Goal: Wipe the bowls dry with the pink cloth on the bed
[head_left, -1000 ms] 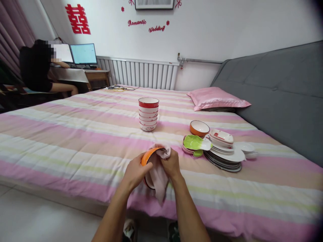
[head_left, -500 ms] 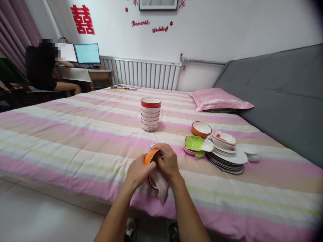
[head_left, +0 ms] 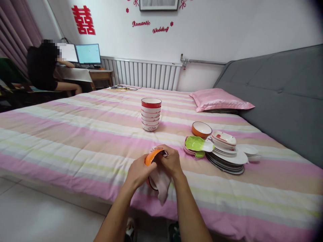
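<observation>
An orange bowl [head_left: 152, 156] with a dark rim is tilted on its side above the near part of the bed. My left hand [head_left: 139, 170] grips its left side, thumb over the rim. My right hand [head_left: 170, 162] is closed on a pale pinkish cloth [head_left: 162, 184] at the bowl's right rim. The cloth lies inside the bowl and its end hangs down toward me. Part of the bowl's inside is hidden by the cloth and my fingers.
A stack of red-and-white bowls [head_left: 150, 116] stands ahead on the striped bed [head_left: 83, 141]. To the right are another orange bowl [head_left: 201, 129], green leaf-shaped dishes [head_left: 195, 144] and piled plates [head_left: 236, 157]. A pink pillow [head_left: 222, 99] lies behind; a person [head_left: 42, 67] sits far left.
My right hand has shifted slightly to the right along the bowl's rim with the cloth, showing more of the orange side. The left hand keeps its grip; the other dishes stay put.
</observation>
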Demonstrator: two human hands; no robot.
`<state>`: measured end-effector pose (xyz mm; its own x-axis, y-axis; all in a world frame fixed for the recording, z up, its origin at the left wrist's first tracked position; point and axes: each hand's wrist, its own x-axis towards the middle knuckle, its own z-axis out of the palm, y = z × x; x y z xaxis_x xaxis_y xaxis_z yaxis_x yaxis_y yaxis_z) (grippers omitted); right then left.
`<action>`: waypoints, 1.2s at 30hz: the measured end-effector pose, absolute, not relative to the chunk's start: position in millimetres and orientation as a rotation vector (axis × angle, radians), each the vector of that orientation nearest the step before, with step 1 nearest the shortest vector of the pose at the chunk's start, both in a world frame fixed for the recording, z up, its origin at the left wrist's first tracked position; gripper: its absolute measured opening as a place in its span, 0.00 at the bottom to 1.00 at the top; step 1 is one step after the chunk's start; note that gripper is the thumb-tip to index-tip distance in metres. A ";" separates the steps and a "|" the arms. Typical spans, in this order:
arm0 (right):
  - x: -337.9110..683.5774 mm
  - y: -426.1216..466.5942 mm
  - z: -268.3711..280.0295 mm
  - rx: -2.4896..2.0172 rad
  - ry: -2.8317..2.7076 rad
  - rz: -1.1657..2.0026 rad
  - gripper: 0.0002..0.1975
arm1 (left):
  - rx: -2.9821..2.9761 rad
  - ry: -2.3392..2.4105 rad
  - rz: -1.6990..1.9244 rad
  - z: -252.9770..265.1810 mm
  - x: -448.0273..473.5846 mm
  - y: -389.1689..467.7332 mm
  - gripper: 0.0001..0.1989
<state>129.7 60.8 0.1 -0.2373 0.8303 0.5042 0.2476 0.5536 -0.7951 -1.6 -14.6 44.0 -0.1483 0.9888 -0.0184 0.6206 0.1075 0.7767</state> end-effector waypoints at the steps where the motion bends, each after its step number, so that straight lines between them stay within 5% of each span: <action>1: 129.9 61.7 -0.9 -0.912 -1.765 0.721 0.10 | 1.564 1.836 0.855 44.1 -1.4 -14.5 0.17; 25: 131.4 78.1 -25.9 -0.858 -1.604 1.057 0.14 | 1.486 1.887 0.976 40.5 2.5 -14.1 0.18; 32: 129.1 76.6 -26.0 -0.834 -1.572 1.143 0.07 | 1.460 1.847 1.011 36.7 -1.0 -13.2 0.20; 36: 131.9 68.2 -12.3 -0.730 -1.492 1.254 0.17 | 1.433 1.813 1.035 34.7 -3.9 -10.8 0.21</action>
<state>131.9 68.2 -12.3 -0.3055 0.8998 0.3114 -0.1515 0.2769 -0.9489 -3.9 -10.8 34.7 -0.2371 0.9714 0.0111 0.5038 0.1132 0.8564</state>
